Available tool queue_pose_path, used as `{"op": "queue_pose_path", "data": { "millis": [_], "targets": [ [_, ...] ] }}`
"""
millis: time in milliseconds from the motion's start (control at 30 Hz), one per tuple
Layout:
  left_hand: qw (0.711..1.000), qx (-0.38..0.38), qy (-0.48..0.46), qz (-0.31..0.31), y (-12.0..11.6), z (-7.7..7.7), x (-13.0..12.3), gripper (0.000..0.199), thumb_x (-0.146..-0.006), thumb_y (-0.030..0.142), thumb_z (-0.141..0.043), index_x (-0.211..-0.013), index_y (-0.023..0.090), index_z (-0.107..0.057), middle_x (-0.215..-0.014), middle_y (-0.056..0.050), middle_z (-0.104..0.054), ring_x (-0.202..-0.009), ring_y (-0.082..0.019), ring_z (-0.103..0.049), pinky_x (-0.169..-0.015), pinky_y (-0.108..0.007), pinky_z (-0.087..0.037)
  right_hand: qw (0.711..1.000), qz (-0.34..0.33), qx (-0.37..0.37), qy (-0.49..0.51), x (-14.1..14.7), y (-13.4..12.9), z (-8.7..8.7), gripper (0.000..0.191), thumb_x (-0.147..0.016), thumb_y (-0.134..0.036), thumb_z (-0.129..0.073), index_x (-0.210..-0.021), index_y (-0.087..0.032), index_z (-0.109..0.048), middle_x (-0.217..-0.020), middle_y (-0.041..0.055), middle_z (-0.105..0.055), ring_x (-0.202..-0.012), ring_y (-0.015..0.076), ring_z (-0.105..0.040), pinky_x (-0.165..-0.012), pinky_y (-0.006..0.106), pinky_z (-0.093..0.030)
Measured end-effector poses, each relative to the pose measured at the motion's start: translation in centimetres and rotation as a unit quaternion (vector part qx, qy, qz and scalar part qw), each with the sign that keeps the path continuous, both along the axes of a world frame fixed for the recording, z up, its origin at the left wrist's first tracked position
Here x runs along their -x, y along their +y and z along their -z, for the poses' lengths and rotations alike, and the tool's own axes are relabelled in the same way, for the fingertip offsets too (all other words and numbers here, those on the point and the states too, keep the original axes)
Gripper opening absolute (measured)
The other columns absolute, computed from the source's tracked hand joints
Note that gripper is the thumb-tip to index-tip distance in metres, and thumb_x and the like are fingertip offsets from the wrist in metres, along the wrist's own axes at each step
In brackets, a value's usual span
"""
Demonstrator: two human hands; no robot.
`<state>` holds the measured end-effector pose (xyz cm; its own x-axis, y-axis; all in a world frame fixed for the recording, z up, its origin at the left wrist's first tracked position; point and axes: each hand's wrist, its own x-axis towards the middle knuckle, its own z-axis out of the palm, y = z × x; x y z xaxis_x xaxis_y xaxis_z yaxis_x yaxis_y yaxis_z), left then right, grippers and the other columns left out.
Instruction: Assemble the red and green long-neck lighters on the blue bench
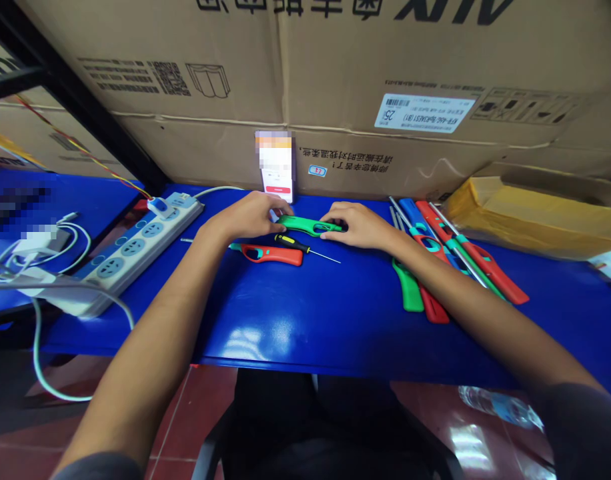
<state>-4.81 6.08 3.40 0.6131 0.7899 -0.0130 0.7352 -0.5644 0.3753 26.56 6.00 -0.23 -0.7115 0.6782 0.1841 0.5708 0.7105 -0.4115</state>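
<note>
A green gas lighter point(301, 225) lies crosswise low over the blue table, between my two hands. My left hand point(253, 217) pinches its handle end with thumb and fingers. On the other side, my right hand point(359, 227) has its fingers curled round the trigger end, and the lighter's nozzle is hidden there. Just in front lies a small screwdriver point(291, 243) with a black and yellow handle, its thin shaft pointing right. A red lighter point(278, 255) rests beside it, nozzle to the left.
Several red, green and blue lighters point(500, 273) are piled at right, partly under my right forearm. A yellow-taped carton point(540, 220) stands behind them. A lit phone point(277, 167) leans on the big cardboard box point(335, 80). At left are a power strip point(140, 250) and white cables point(80, 233).
</note>
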Motion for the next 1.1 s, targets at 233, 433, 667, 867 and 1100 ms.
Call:
{"op": "queue_pose_path", "data": {
  "millis": [233,433,667,867,1100],
  "targets": [
    [1.0,0.005,0.003,-0.011,0.01,0.13,-0.06,0.041,-0.09,0.033,-0.072,-0.127,0.019,-0.083,-0.117,-0.012,-0.084,-0.096,-0.023,-0.075,-0.09,-0.037,-0.055,1.0,0.001,-0.009,0.002,0.32,-0.19,-0.03,0.028,-0.103,-0.043,-0.079,-0.121,-0.023,-0.085,-0.115,0.0103,-0.077,-0.104,0.0275,-0.069,-0.096,0.042,-0.052],
    [1.0,0.004,0.013,-0.003,0.08,0.28,-0.1,0.041,-0.089,0.03,-0.07,-0.126,0.018,-0.083,-0.116,-0.012,-0.084,-0.096,-0.024,-0.074,-0.089,-0.038,-0.054,1.0,-0.001,-0.006,0.0,0.36,-0.2,0.06,0.028,-0.103,-0.045,-0.078,-0.12,-0.023,-0.085,-0.116,0.0099,-0.078,-0.105,0.028,-0.07,-0.096,0.042,-0.053],
    [1.0,0.004,0.003,-0.006,0.08,0.4,-0.17,0.042,-0.089,0.035,-0.071,-0.126,0.018,-0.082,-0.119,-0.014,-0.084,-0.1,-0.026,-0.075,-0.094,-0.04,-0.055,1.0,0.001,0.004,0.004,0.16,-0.02,0.16,0.029,-0.105,-0.042,-0.077,-0.125,-0.023,-0.084,-0.119,0.0109,-0.078,-0.106,0.0279,-0.071,-0.099,0.043,-0.055],
    [1.0,-0.009,0.003,-0.007,0.06,0.27,-0.14,0.042,-0.09,0.036,-0.071,-0.126,0.019,-0.082,-0.118,-0.013,-0.084,-0.1,-0.025,-0.074,-0.094,-0.04,-0.055,1.0,0.006,0.013,0.011,0.12,0.1,0.3,0.027,-0.104,-0.04,-0.078,-0.125,-0.024,-0.084,-0.119,0.0109,-0.079,-0.104,0.028,-0.071,-0.098,0.044,-0.055],
    [1.0,-0.002,0.009,-0.007,0.01,0.23,-0.25,0.042,-0.091,0.036,-0.07,-0.127,0.018,-0.082,-0.116,-0.013,-0.084,-0.097,-0.025,-0.074,-0.093,-0.04,-0.055,1.0,0.002,0.003,-0.004,0.16,0.14,0.39,0.028,-0.106,-0.04,-0.077,-0.126,-0.023,-0.085,-0.117,0.012,-0.078,-0.107,0.0292,-0.071,-0.099,0.045,-0.055]
  ]
}}
